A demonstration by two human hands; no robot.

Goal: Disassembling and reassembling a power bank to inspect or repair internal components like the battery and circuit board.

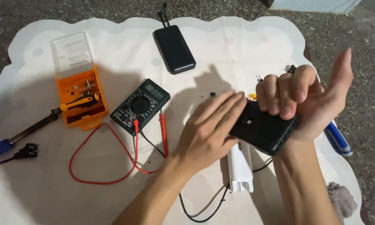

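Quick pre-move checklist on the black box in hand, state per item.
1. Right hand grips black box: ok, fingers curled over its top edge.
2. Left hand on the box: ok, flat against its near face.
3. Box lifted off the white mat: ok, tilted above the white plastic housing.
4. Box open or closed: cannot tell, hands cover the seams.
5. Multimeter red probe lying free: ok, apart from both hands.
6. Soldering iron out of the way: ok, at far left; whether it is hot, cannot tell.
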